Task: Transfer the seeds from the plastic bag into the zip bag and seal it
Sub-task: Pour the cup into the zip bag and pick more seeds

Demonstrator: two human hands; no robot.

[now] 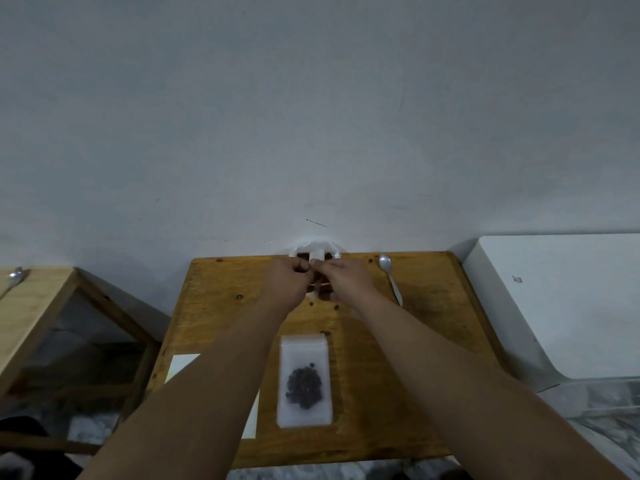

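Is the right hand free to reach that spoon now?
Likely yes, once it lets go: the right hand pinches a small bag, but the spoon lies just beside it with nothing between.

Both bare forearms reach forward, the left hand point(292, 280) and right hand point(346, 277) meeting knuckle to knuckle, fingers curled, pinching the plastic bag point(316, 253).

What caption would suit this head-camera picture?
Left hand and right hand pinch a small clear bag; a seed-filled zip bag lies nearer on the table.
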